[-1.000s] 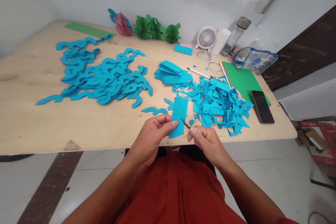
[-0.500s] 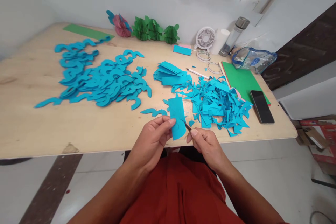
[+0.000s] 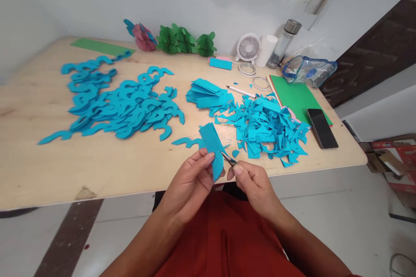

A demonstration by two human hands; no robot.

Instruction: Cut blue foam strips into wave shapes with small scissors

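Observation:
Between thumb and fingers, my left hand (image 3: 196,175) pinches a strip of blue paper (image 3: 210,137) over the table's front edge. The strip's lower end is cut to a curve. My right hand (image 3: 251,181) is closed on a pair of scissors (image 3: 229,160), whose dark blades lie at the strip's right edge; the handles are hidden in my fingers. A wavy blue cutout (image 3: 187,142) lies just beyond my left hand. Past my right hand spreads a heap of blue paper scraps (image 3: 268,127).
Wavy blue cutouts (image 3: 126,106) are piled at left. A stack of blue strips (image 3: 206,91) lies mid-table, near a white pen (image 3: 241,91). At right are a phone (image 3: 321,127) and green sheets (image 3: 289,91). A small fan (image 3: 248,47) and a bottle (image 3: 286,43) stand behind.
The blue strip has tilted, its far end swinging left, and its right edge is now parted at the scissors. The whole view has shifted slightly.

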